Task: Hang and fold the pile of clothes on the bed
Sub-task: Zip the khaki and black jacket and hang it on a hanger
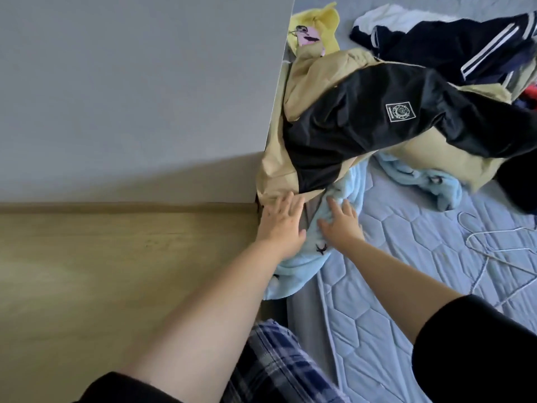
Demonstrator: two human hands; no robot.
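Barely started, by the look of it. No folded stack anywhere in view, and nothing on the wire hanger [494,248], just lying bare on the quilted mattress [377,315] off to the right. One big heap up top: tan and black jacket [377,120] sprawled across the middle, yellow top [319,24] wedged against the grey panel [145,82], navy striped piece [465,39] and a bit of white [392,16] further back. So pretty much everything left to do.

Probably dealing with the light blue fleece [293,271] first. Stretched along the bed's left edge, near end spilling over the side, far end tucked under the jacket.

Left hand [280,225] flat, fingers straight and spread, resting at the meeting of jacket hem and fleece. Right hand [340,225] just beside it, planted on the fleece, fingers splayed too. No real grasp from either one, more pressing or smoothing than pinching. Hard to rule out a slight dig of the right fingertips into the pile, given the blur.

Fleece directly under both palms, so no reaching needed. Just needs freeing from under the jacket before any folding.
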